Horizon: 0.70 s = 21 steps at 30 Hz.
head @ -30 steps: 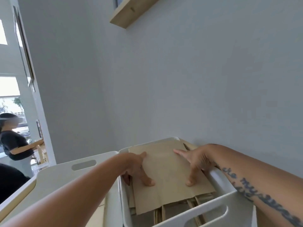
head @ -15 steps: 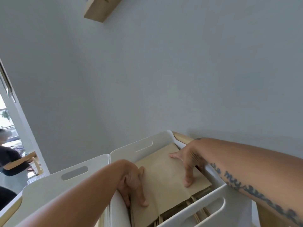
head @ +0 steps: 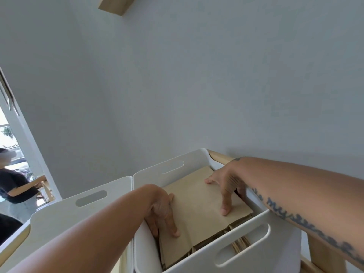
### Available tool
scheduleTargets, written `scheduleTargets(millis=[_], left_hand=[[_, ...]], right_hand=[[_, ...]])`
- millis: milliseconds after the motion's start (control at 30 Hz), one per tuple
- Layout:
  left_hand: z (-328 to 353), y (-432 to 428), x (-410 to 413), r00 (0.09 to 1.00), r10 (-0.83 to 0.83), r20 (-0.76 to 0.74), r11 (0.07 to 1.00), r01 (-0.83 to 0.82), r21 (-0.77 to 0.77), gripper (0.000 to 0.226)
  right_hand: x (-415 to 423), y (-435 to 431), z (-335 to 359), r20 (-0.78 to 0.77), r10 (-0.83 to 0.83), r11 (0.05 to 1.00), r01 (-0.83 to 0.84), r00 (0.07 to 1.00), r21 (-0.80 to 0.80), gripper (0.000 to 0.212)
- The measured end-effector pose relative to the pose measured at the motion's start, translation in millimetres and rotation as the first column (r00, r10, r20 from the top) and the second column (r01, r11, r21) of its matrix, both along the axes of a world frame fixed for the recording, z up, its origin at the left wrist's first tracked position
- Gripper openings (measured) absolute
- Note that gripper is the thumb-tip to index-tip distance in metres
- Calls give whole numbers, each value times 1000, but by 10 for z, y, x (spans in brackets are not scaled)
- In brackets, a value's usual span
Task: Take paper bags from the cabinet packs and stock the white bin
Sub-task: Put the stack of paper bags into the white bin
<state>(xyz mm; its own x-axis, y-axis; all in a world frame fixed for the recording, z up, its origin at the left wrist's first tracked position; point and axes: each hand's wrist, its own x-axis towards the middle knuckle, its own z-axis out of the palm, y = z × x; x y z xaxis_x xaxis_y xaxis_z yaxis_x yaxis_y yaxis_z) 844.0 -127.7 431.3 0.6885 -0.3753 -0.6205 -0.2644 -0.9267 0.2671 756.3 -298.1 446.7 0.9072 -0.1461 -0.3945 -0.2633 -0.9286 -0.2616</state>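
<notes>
White bin (head: pixel 232 251) against pale wall (head: pixel 216 85)

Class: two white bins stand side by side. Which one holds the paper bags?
The right bin, where both hands press brown bags; the left bin shows none.

Lower paper bags (head: pixel 239 245) in white bin (head: pixel 242 237) hidden under top bag (head: pixel 199 209); count unreadable. Left hand (head: pixel 161 210) fingertips partly hidden behind bin wall. Second bin (head: pixel 59 217) interior unseen (frame cuts its left end).

Bare forearms, script tattoo (head: pixel 307 219) along right forearm (head: pixel 295 194)
</notes>
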Motion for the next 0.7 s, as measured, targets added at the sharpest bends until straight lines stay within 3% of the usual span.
scheduleTargets(millis=[433,700], left_hand=[[46,-28,-14,999,19,34,999,-18,-38,102],[33,-29,3,992,30,122,999,-27,-23,97]], right_hand=[[39,19,-9,30,-15,994,18,999,-105,71],[59,42,4,60,-21,996,26,998,-84,68]])
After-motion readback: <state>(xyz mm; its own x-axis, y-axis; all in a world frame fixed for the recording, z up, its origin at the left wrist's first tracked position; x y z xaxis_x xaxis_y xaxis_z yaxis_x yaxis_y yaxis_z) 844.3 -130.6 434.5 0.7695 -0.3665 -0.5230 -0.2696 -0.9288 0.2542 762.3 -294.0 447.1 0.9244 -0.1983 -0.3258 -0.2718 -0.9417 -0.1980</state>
